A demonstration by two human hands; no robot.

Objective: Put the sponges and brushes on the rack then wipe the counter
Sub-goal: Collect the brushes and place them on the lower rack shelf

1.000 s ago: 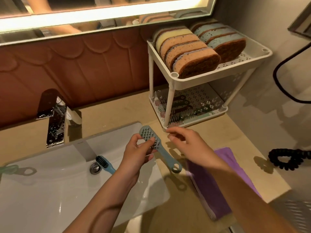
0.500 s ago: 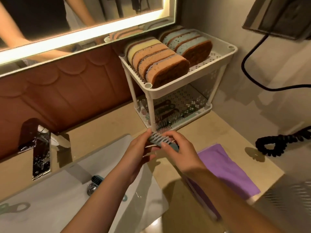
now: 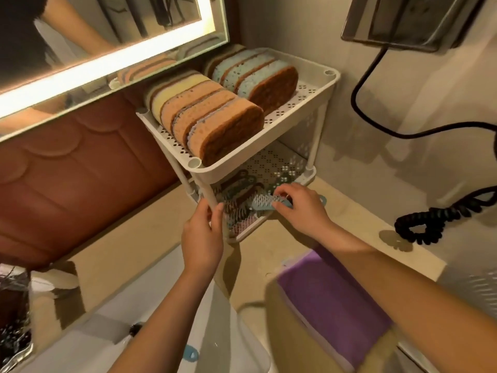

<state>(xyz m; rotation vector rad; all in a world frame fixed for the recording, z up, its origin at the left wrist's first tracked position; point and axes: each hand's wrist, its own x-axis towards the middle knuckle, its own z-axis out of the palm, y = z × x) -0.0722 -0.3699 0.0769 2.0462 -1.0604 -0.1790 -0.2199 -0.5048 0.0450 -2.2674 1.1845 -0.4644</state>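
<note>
A beige stone counter (image 3: 150,254) runs along a wall clad in reddish-brown scalloped panels (image 3: 80,170), under a mirror with a lit edge (image 3: 102,57). At the counter's far right corner stands a white two-tier plastic rack (image 3: 317,84) with perforated shelves. Its top shelf holds two rows of sponges standing on edge: an orange and yellow row (image 3: 207,117) at the front left and a pale blue row with brown scouring backs (image 3: 258,74) behind it.

The lower shelf already carries several brushes (image 3: 239,195) lying side by side, bristles toward the front edge. The right hand (image 3: 301,208) reaches in at the front of this shelf, its fingers (image 3: 282,204) pinching a light blue brush (image 3: 262,201) whose bristled head lies over the other brushes; the looped end of its handle pokes out just beyond the hand on the right. The left hand (image 3: 203,238) is at the rack's front left leg, thumb and fingers closed around the white post just below the upper shelf.

A folded purple cloth (image 3: 330,300) lies on the counter near the front right, partly under the right forearm. The white basin (image 3: 166,327) fills the lower left, with a blue brush (image 3: 191,353) in it, mostly hidden by the left forearm. A chrome tap (image 3: 13,319) shows at the left edge. On the right wall, a black coiled cord (image 3: 435,219) hangs down from a wall-mounted unit (image 3: 408,20).
</note>
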